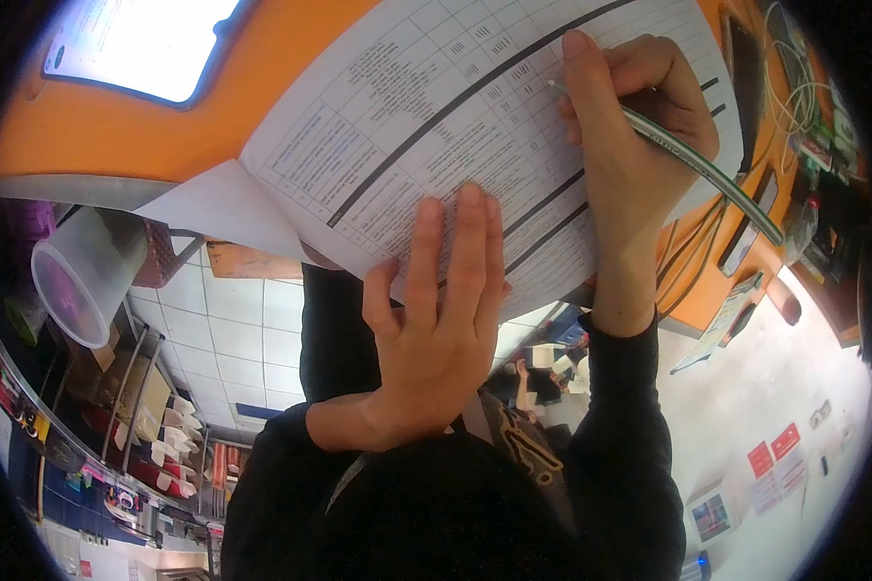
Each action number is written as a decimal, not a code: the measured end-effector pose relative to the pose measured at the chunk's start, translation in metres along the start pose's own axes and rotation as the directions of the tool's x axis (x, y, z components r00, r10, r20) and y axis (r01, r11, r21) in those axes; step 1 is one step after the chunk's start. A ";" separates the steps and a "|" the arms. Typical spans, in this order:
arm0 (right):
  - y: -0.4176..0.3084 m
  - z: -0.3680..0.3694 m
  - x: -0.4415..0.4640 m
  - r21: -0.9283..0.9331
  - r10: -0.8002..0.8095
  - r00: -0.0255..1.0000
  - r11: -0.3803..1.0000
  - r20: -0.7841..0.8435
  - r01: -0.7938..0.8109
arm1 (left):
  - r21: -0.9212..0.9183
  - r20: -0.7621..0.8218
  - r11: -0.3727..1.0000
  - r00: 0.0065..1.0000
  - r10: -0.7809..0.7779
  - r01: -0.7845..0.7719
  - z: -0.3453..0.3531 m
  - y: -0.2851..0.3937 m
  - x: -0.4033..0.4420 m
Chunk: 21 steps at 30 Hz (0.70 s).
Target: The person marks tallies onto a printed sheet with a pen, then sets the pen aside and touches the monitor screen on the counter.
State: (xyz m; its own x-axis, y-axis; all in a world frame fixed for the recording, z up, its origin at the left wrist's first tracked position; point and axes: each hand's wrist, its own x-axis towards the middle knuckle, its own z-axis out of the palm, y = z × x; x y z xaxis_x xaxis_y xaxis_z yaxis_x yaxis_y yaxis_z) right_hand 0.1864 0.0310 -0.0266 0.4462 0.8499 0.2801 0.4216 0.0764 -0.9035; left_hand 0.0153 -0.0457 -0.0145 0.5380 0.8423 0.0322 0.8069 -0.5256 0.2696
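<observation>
A printed form (378, 184) with a table, thick dark bars and handwritten tally marks lies on the orange table (155, 145). My left hand (436, 310) rests palm down on its lower part, fingers stretched out. Higher up on the right, my right hand (644, 136) grips a green-and-white pen (707, 169). The pen's tip is close to the tally marks; whether it touches the paper I cannot tell. At the lower left, the paper's corner is folded and hangs past the table edge.
A phone or tablet (140, 44) with a lit screen lies at the upper left. Cables (794, 97) and small items crowd the table's right side. A translucent plastic tub (82, 281) stands on the left, above racks of goods (165, 436). Another person (528, 382) is partly visible behind.
</observation>
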 end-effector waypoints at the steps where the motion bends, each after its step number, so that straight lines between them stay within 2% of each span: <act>1: -0.001 -0.001 0.000 -0.008 0.015 1.000 1.000 0.011 -0.015 | 0.000 0.001 1.000 1.000 0.000 0.000 -0.001 0.000 0.000; 16: 0.003 -0.002 0.004 -0.078 -0.051 0.999 0.996 0.014 0.052 | -0.056 0.023 0.998 0.999 -0.025 0.026 -0.002 0.001 0.004; 18: 0.003 -0.005 0.004 -0.124 -0.059 0.998 0.990 0.034 0.063 | -0.050 0.029 0.997 0.998 0.053 -0.051 -0.001 -0.002 0.004; 21: 0.004 -0.005 0.004 -0.163 -0.068 0.996 0.984 0.049 0.075 | -0.059 0.025 0.997 0.998 0.057 -0.055 -0.002 -0.003 0.004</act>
State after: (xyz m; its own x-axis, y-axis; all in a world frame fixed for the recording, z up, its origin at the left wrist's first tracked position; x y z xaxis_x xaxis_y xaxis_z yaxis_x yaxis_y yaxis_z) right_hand 0.1942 0.0323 -0.0268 0.3774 0.8673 0.3246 0.5771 0.0539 -0.8149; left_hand 0.0148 -0.0404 -0.0136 0.5888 0.8080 0.0229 0.7602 -0.5632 0.3238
